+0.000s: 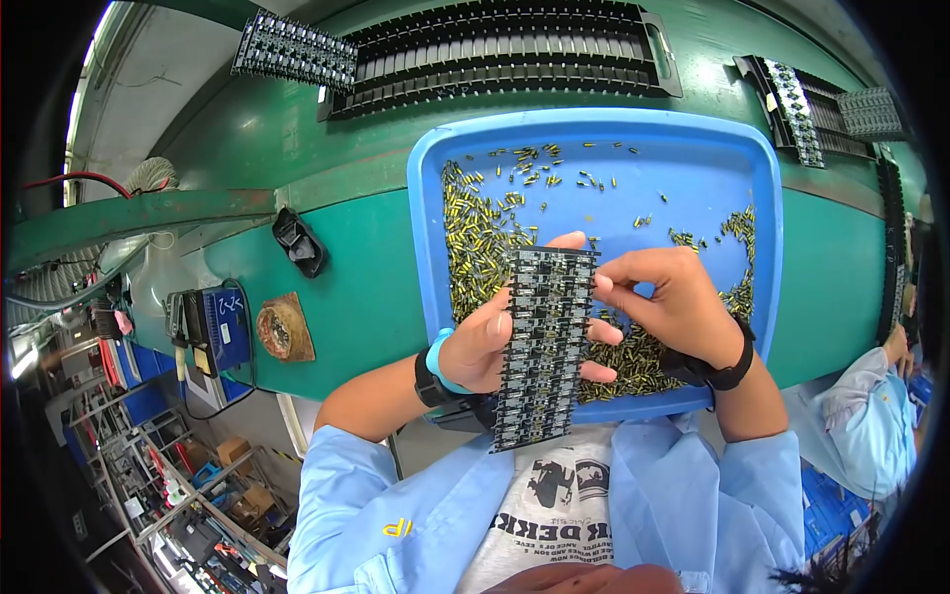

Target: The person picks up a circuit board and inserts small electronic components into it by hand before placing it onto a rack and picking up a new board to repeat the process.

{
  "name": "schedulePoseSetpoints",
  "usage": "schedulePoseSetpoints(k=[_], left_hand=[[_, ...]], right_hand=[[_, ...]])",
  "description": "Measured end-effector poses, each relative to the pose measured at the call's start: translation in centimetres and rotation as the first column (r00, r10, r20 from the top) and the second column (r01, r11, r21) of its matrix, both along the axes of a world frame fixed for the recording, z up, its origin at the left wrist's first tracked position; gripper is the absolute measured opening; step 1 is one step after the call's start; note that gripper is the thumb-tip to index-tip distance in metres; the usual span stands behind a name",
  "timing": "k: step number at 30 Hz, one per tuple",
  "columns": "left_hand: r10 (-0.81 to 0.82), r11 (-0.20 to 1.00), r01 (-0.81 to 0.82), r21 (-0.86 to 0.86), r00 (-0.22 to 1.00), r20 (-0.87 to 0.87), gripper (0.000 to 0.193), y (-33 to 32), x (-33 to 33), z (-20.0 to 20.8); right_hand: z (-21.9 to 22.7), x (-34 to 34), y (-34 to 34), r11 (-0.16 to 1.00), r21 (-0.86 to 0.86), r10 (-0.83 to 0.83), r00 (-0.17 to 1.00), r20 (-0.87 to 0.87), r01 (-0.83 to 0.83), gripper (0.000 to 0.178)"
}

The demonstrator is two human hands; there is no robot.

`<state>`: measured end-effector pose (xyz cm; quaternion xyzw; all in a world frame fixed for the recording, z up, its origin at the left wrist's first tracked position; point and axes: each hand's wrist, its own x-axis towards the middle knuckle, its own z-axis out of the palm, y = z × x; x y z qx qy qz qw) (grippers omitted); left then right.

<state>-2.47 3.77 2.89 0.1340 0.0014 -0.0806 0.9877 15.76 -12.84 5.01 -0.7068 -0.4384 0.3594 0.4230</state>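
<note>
Our left hand (485, 342) clasps the circuit board (542, 346) over the blue tray (762, 198); our right hand (663, 302) pinches its edge. A loose grip could tip it into the small parts (475, 238).

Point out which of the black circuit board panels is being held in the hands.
The long black panel over the blue tray's near edge: the left hand supports it and the right hand touches its right edge. The other panels lie on the green bench.

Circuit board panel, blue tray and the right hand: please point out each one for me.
circuit board panel (542, 342), head view, middle of the black panel.
blue tray (594, 123), head view, far rim.
right hand (665, 302), head view, back of the hand.
</note>
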Motion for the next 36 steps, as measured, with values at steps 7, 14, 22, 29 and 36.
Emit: schedulePoseSetpoints(k=[7, 14, 22, 29, 36], left_hand=[[0.060, 0.997, -0.059, 0.043, 0.998, -0.020, 0.103, 0.1, 0.3, 0.1], [0.034, 0.995, -0.030, 0.097, 0.999, -0.035, 0.102, 0.0, 0.2, -0.2], [-0.045, 0.986, 0.058, 0.155, 0.995, -0.084, 0.108, -0.1, 0.2, -0.2], [-0.074, 0.981, 0.094, 0.167, 0.990, -0.122, 0.112, -0.2, 0.3, -0.1], [-0.104, 0.979, 0.118, 0.169, 0.991, -0.086, 0.110, -0.4, 0.0, -0.9]], right_hand=[[-1.0, 0.1, -0.1, 0.965, 0.144, -0.180, 0.950, -0.254, 0.221, 0.014], [-0.6, 0.1, -0.1, 0.917, 0.153, -0.256, 0.837, -0.483, 0.368, 0.013], [-1.0, -0.6, 0.0, 0.899, 0.187, -0.245, 0.808, -0.536, 0.397, 0.010], [-1.5, -0.4, 0.0, 0.920, 0.237, -0.250, 0.932, -0.263, 0.313, 0.008], [-1.1, -1.6, 0.7, 0.895, 0.348, -0.261, 0.961, -0.095, 0.278, 0.013]])
